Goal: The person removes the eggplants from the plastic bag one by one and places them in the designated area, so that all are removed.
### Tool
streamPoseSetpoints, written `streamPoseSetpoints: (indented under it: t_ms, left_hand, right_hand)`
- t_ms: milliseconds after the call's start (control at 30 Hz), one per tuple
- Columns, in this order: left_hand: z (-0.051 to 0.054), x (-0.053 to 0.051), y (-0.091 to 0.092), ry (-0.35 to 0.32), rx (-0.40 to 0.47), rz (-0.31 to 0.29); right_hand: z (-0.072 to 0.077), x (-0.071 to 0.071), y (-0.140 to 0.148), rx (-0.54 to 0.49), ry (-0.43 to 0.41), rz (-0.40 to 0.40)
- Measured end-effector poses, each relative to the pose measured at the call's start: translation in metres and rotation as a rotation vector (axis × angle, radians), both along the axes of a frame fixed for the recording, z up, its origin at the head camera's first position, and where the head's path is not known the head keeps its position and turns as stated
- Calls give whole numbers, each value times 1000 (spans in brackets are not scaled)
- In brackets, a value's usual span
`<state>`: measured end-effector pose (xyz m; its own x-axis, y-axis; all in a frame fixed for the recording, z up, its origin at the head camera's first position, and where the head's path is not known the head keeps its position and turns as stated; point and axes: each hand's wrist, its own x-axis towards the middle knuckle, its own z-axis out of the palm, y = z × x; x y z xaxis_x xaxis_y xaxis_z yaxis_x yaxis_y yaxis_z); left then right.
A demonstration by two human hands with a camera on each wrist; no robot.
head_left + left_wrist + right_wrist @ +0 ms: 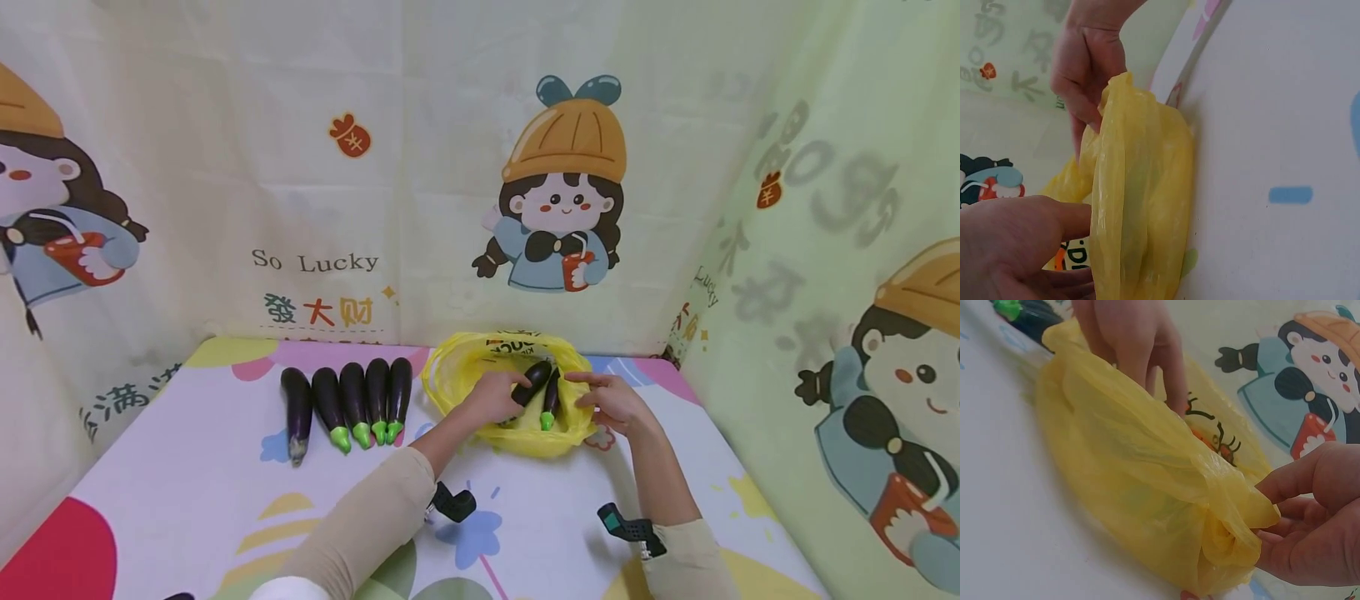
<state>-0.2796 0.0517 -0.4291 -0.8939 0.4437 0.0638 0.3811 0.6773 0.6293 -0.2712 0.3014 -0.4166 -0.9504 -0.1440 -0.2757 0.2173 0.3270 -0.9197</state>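
A yellow plastic bag (558,442) lies open-mouthed on the table, with at least two eggplants inside. My left hand (495,398) reaches into its mouth and grips one dark eggplant (536,377). Beside that one, another eggplant (551,400) leans with its green stem end toward me. At the right rim, the thumb and fingers of my right hand (615,402) pinch the bag's edge. The right wrist view shows the gathered plastic between the fingers of this right hand (1319,515). In the left wrist view, the bag's wall hides the fingertips of my left hand (1016,240).
Left of the bag, several eggplants (354,400) lie side by side in a row, stems toward me. A patterned cloth (540,533) covers the table. Printed curtains (435,208) hang behind and at both sides.
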Motion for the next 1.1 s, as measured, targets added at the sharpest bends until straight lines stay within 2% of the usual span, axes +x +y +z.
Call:
streamPoseSetpoints:
  t_ms: [500, 600, 867, 1100]
  left_hand:
    - [-2, 1, 3, -12, 6, 74]
    - [-2, 3, 1, -4, 23, 99]
    - [0, 8, -4, -33, 77, 143]
    - [3, 14, -10, -20, 96, 154]
  right_hand:
    - [2, 0, -3, 14, -3, -10]
    - [2, 0, -3, 17, -1, -4]
    - [3, 1, -3, 11, -12, -5]
    - [3, 2, -2, 10, -8, 3]
